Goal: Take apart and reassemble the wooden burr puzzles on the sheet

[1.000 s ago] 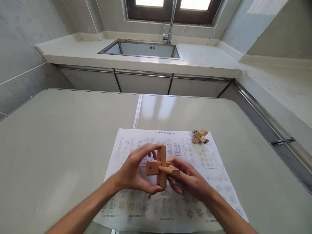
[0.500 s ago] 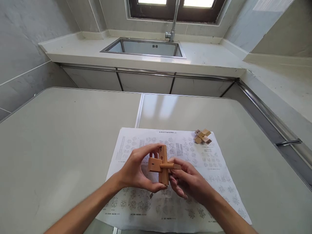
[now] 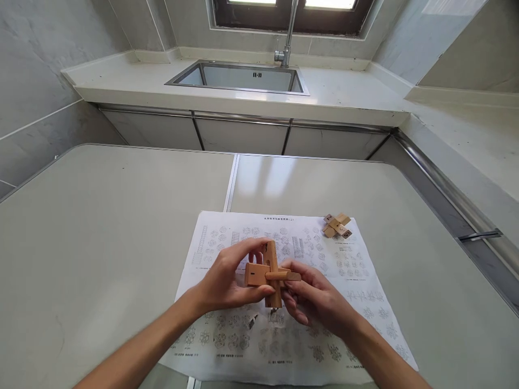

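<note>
Both hands hold a wooden interlocking puzzle of crossed bars above a printed instruction sheet. My left hand grips its left side, fingers curled over the top and thumb under. My right hand pinches the bar that sticks out to the right. A second, smaller wooden puzzle lies on the sheet's far right corner, out of both hands.
The sheet lies on a pale table with a seam down its middle. Beyond it runs a counter with a steel sink and a tap under a window. A counter edge with a metal rail runs along the right.
The puzzle has dropped slightly and my left thumb has moved up under it. The view has shifted a little; both hands keep their hold.
</note>
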`<state>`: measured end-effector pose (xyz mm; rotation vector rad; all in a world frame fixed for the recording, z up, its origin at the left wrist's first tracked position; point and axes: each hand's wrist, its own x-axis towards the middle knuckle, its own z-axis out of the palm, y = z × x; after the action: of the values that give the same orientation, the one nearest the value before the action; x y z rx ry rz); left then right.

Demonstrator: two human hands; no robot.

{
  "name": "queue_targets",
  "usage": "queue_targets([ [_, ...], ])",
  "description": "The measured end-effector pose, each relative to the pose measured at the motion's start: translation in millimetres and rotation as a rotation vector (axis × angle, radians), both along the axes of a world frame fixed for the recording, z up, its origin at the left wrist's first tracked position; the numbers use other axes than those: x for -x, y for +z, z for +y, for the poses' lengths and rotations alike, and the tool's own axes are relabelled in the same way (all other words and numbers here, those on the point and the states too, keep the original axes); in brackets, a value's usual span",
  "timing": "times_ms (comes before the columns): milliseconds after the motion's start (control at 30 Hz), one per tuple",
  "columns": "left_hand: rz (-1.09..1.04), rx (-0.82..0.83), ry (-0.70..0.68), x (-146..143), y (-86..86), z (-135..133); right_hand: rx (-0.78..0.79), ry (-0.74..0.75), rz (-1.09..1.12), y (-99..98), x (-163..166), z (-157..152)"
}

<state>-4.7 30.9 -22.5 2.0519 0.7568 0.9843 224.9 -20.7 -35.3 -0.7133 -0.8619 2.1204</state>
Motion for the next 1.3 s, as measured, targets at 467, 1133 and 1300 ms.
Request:
queue_targets([
  [467,-0.034,0.01,-0.07,-1.2,-0.5,2.7,0.033,-0.048,0.033,2.3,3.0,2.5],
  [1133,0.005,0.014,-0.02,-2.0,1.9,1.1,0.027,-0.095,-0.047,5.4,10.1,0.1],
  [1300,-0.026,0.037,-0.005,-4.5,4.2,2.9,0.023,-0.108,-0.064,6.5,10.7,1.6],
])
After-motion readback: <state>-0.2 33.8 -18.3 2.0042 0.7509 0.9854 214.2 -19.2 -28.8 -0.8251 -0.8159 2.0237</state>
